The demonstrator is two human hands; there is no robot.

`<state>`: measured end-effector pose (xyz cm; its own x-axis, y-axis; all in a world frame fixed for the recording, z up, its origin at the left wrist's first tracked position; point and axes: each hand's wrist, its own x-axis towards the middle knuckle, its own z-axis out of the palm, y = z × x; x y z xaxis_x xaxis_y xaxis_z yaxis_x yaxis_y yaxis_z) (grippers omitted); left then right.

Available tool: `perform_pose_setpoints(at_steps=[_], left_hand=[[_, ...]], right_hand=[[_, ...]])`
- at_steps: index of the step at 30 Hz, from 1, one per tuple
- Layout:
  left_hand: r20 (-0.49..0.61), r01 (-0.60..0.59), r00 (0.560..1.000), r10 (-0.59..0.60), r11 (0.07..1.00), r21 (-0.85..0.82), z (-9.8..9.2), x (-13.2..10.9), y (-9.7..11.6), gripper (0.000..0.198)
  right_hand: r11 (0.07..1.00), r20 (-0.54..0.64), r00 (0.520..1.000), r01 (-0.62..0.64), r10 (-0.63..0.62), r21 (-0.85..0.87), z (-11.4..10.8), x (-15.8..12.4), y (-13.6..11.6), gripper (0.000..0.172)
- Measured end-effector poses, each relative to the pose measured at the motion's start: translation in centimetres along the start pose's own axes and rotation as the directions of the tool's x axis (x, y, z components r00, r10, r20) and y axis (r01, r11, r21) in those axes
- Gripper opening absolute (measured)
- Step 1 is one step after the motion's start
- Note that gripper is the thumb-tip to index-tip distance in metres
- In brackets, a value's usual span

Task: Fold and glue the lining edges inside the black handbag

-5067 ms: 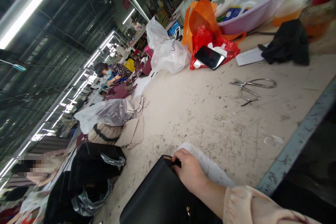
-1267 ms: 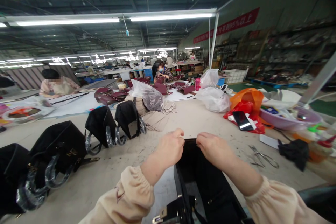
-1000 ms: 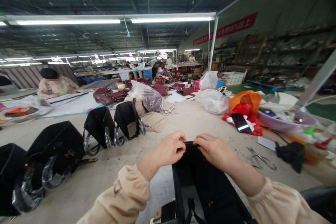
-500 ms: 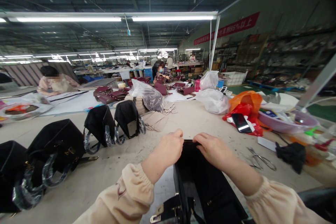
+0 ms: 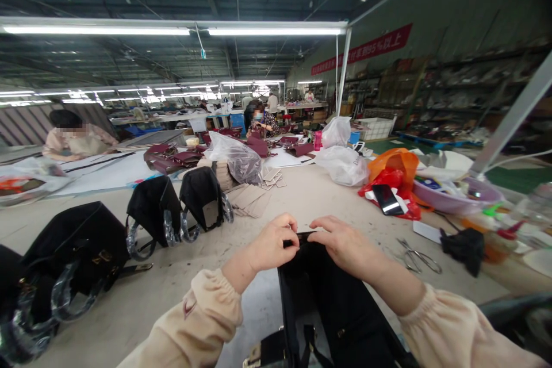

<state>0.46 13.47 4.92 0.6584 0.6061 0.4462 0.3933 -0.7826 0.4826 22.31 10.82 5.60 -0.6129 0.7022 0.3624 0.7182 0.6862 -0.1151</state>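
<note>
A black handbag (image 5: 332, 310) lies on the worktable (image 5: 310, 195) right in front of me, its far end pointing away. My left hand (image 5: 269, 244) pinches the far top edge of the bag from the left, fingers closed. Facing it from the right, my right hand (image 5: 340, 246) grips the same edge, thumb and fingers pressed together. The two hands almost touch over the bag's rim. Gold metal fittings (image 5: 254, 353) show at the bag's near end.
Several finished black handbags (image 5: 77, 247) with plastic-wrapped handles stand at the left. Scissors (image 5: 416, 259) and a black cloth (image 5: 463, 247) lie at the right, by a phone (image 5: 385, 200) on red bags and a purple basin (image 5: 457, 198). Cardboard pieces (image 5: 248, 198) sit mid-table. Other people work farther back.
Five seconds ago only one hand held the bag and my view was tilted. Over the last second both hands stayed on the bag's far edge and drew closer together.
</note>
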Motion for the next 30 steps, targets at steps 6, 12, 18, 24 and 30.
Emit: perform_pose_setpoints(at_steps=[6,12,18,24,30], left_hand=[[0.005,0.002,1.0,-0.001,1.0,-0.021,0.0,0.0,0.0,0.015],[0.052,0.058,0.997,-0.061,0.997,0.046,-0.2,0.2,0.2,0.026],[0.119,0.091,0.986,-0.113,0.981,0.174,0.1,1.0,0.2,0.018],[0.04,0.104,0.993,-0.111,0.983,0.151,0.8,1.0,0.2,0.01],[-0.061,0.131,0.99,-0.127,0.989,0.067,1.4,1.1,0.3,0.013]], right_hand=[[0.998,-0.029,1.0,-0.003,0.004,0.057,0.3,0.8,-0.2,0.009],[0.991,0.012,1.0,0.011,-0.012,0.131,0.4,1.2,-0.1,0.014],[0.978,0.029,0.995,-0.102,0.098,0.184,0.6,0.9,-0.1,0.013],[0.957,0.0,0.979,-0.199,0.203,0.211,1.3,0.9,0.0,0.013],[0.938,-0.021,0.962,-0.259,0.271,0.229,1.4,0.9,0.2,0.01]])
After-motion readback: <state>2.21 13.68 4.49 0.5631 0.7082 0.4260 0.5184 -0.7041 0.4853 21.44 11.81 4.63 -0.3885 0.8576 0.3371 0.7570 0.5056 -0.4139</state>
